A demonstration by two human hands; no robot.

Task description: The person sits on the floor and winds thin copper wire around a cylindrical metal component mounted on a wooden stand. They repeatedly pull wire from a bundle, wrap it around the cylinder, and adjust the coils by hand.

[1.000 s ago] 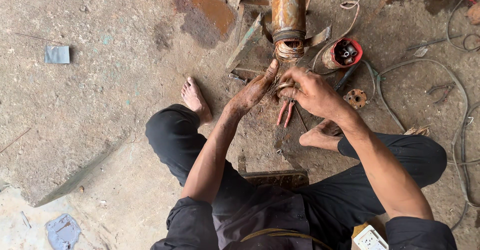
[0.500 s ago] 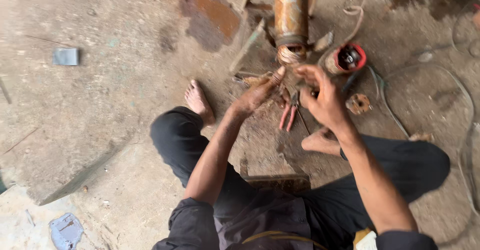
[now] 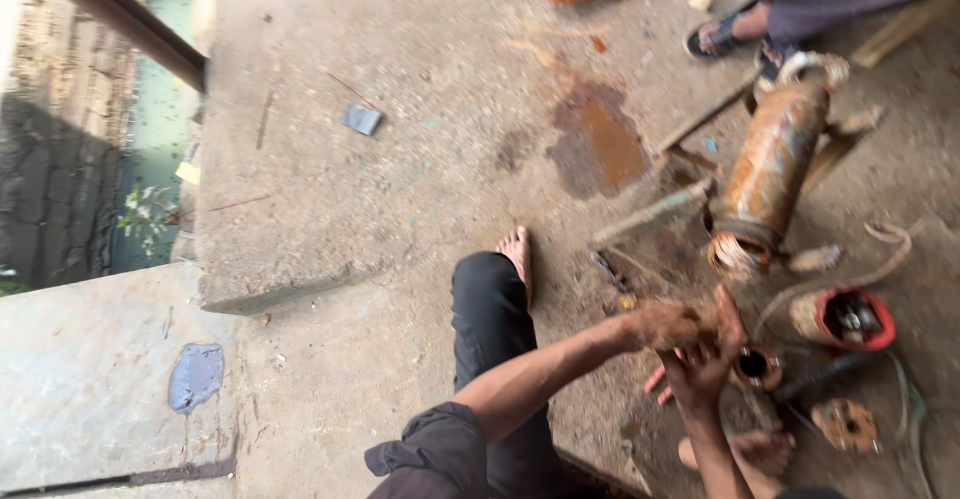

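Head view: blurred, tilted.
Left hand (image 3: 672, 325): fist closed, contents unclear.
Right hand (image 3: 705, 359): fingers raised, touching the left; grip unclear.
Rusty brown metal cylinder (image 3: 768, 174): lying on concrete just beyond both hands.
Red round cap (image 3: 842, 317): right of hands.

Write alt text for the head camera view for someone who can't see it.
A person sitting on a concrete floor brings the grimy left hand and right hand together just below the open end of a rusty motor cylinder. Pliers with red handles and a red cap lie nearby; another person's sandalled foot shows at the top.
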